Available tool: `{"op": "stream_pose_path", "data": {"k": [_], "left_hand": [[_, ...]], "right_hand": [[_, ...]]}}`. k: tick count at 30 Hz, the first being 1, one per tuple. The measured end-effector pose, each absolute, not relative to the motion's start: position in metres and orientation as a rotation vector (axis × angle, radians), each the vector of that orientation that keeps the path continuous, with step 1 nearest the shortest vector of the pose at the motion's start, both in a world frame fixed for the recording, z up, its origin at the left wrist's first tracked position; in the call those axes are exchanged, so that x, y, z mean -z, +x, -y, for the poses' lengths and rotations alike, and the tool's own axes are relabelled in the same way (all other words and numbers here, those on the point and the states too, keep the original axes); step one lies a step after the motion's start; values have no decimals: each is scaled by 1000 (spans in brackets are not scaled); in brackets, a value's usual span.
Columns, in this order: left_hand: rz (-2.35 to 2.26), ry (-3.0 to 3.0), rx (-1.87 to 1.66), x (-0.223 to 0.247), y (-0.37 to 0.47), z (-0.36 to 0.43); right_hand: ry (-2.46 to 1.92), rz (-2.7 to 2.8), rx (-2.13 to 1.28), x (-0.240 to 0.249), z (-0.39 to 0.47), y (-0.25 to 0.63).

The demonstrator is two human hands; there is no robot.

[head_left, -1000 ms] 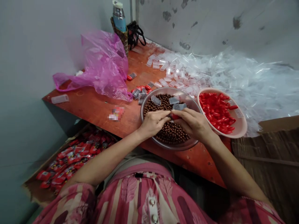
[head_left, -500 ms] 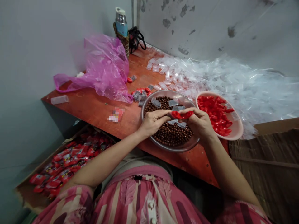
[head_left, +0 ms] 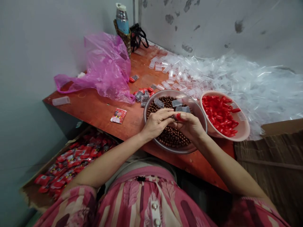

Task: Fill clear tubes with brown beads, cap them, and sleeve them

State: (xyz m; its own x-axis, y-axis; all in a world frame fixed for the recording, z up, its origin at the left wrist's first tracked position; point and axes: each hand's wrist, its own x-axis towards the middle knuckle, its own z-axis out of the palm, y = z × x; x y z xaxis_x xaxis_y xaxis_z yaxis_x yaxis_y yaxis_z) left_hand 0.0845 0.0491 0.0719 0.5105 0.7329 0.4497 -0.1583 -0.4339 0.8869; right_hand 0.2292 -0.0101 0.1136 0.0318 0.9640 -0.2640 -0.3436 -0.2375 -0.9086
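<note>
My left hand (head_left: 158, 123) is closed in a pinch over a steel bowl (head_left: 203, 121) of brown beads (head_left: 174, 137). It grips a small container of clear plastic, mostly hidden by the fingers. My right hand (head_left: 190, 124) meets it from the other side, its thumb pressed on a red plastic cap (head_left: 178, 116) at the container's end. A few clear plastic tubes (head_left: 177, 103) lie on the beads. To the right of my right hand is a pink basket (head_left: 245, 127) with many red caps (head_left: 219, 115).
A heap of clear tubes (head_left: 236, 75) spreads over the back right of the red table (head_left: 99, 110). Filled red-capped containers (head_left: 143, 94) lie left of the bowl, near a pink plastic bag (head_left: 106, 66) and a red packet (head_left: 118, 115). A box of red packets (head_left: 71, 160) stands below.
My right hand has moved left against my left hand. The red cap, spread between both hands before, is now mostly covered by my fingers.
</note>
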Motion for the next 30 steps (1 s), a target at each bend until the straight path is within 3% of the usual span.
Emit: {"op": "stream_pose_path", "data": {"k": [8, 16, 21, 26, 30], "left_hand": [[-557, 1561, -1124, -80, 88, -64], [-726, 1475, -1319, -79, 86, -165], [-728, 1616, -1272, -76, 74, -141], [-712, 1702, -1075, -77, 69, -76], [-664, 1664, -907, -76, 81, -51]], "right_hand": [[-1299, 1056, -1445, -123, -2, 250], [-1570, 2494, -374, -109, 1, 291], [-1595, 2860, 56, -91, 1, 283], [-1735, 2459, -43, -90, -1, 287], [-1560, 1526, -617, -92, 7, 272]]}}
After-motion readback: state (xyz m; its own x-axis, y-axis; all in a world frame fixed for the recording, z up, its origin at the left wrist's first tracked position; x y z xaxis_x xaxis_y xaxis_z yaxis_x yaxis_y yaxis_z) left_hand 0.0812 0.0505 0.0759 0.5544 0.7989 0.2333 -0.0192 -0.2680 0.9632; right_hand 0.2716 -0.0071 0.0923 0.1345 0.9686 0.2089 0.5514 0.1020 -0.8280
